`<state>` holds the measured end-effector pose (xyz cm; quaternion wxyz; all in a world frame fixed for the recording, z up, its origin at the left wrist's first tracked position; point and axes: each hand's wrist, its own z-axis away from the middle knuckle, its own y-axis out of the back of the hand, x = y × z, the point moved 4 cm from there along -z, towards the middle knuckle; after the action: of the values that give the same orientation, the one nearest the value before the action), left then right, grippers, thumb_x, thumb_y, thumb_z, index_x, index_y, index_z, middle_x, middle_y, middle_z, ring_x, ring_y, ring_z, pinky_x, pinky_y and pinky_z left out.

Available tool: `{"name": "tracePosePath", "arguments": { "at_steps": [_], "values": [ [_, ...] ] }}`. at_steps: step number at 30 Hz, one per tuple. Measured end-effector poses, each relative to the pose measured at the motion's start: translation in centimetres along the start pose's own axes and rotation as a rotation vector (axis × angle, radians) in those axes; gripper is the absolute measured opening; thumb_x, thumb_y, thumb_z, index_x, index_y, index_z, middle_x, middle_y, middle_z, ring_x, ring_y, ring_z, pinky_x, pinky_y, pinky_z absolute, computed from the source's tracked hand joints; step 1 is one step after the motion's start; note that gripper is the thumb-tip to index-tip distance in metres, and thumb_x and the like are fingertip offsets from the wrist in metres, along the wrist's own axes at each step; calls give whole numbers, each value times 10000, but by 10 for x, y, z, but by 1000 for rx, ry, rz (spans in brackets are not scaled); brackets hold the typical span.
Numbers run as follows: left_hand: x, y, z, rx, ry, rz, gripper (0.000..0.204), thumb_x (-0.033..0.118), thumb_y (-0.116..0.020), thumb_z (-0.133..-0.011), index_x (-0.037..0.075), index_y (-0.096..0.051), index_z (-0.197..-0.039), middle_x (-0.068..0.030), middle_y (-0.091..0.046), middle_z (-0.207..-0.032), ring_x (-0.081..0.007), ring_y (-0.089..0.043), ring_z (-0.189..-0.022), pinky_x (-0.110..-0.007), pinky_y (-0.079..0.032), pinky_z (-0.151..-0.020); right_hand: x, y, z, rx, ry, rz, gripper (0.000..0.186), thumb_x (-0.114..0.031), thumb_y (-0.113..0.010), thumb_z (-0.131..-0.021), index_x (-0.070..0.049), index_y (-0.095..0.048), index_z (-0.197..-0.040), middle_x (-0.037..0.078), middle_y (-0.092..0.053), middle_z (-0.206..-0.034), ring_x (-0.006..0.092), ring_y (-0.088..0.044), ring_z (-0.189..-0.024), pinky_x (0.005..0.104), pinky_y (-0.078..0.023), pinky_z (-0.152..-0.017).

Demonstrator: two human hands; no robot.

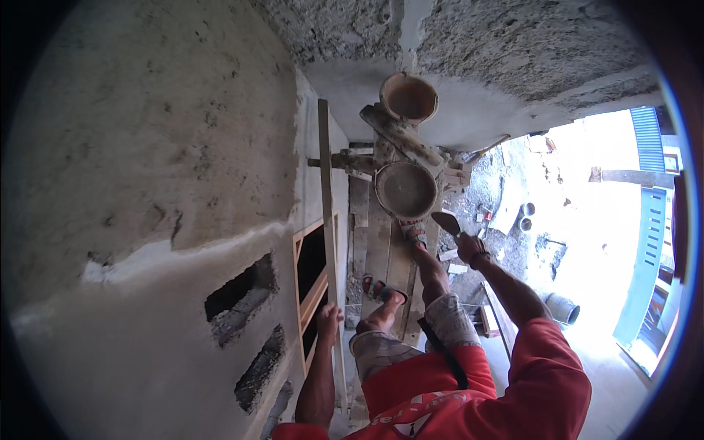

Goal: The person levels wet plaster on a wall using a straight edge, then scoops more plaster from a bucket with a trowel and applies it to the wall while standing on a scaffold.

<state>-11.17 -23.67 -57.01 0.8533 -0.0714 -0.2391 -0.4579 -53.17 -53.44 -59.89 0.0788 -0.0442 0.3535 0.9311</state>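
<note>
My left hand (pixel 330 320) is closed around a long, narrow wooden straightedge (pixel 327 191) that stands beside the plastered wall on my left. In my right hand (pixel 469 248) is a trowel (pixel 446 221), its blade pointing toward a round bucket. This bucket (pixel 405 190) has grey mortar in it or caked on its inside and sits on the planks just ahead of my feet. Beyond it a second bucket (pixel 409 98), brownish inside, stands close to the far wall. A thick, mortar-stained board (pixel 400 135) lies slanted between the two buckets.
Under my feet are narrow scaffold planks (pixel 387 253), raised above rubble-strewn ground (pixel 506 194). The left wall (pixel 169 308) is partly smooth, with rough holes (pixel 240 293) and a wooden window frame (pixel 313 290). Rough unplastered wall (pixel 528 51) is ahead. A drum-shaped container (pixel 562 309) lies below right.
</note>
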Motion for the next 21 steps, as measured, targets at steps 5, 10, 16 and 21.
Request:
{"name": "tracePosePath", "arguments": {
  "at_steps": [5,10,16,21],
  "values": [
    [35,-140,-115,-195,4,-189,461,255,-546,-939,24,-456,-1328,-78,-616,-1023,-122,-593,-760,-260,-474,-643,-71,21,-134,168,312,319,225,-190,-474,-887,-112,-563,-1078,221,-645,-864,388,-658,-805,514,-524,-700],
    [2,-262,-254,-189,-64,-203,544,259,-590,-926,14,-407,-1375,-75,-588,-1102,-83,-500,-689,-244,-441,-608,-118,-16,-268,160,352,555,331,-223,-455,-912,-85,-523,-1205,192,-660,-860,338,-674,-842,464,-543,-692],
    [-66,-313,-385,-215,46,86,739,269,-696,-838,57,-294,-1420,-131,-439,-1324,-245,-408,-1125,-403,-400,-914,-138,-110,-307,74,285,652,362,-248,-505,-907,5,-564,-1159,135,-681,-942,255,-677,-901,419,-553,-709],
    [-57,-329,-405,-285,145,346,763,260,-739,-776,189,-330,-1417,-102,-479,-1336,-285,-476,-1209,-543,-429,-889,-141,-90,-292,-140,278,539,326,-255,-551,-876,-9,-634,-1073,166,-679,-968,274,-664,-944,414,-542,-775]
  ]
}}
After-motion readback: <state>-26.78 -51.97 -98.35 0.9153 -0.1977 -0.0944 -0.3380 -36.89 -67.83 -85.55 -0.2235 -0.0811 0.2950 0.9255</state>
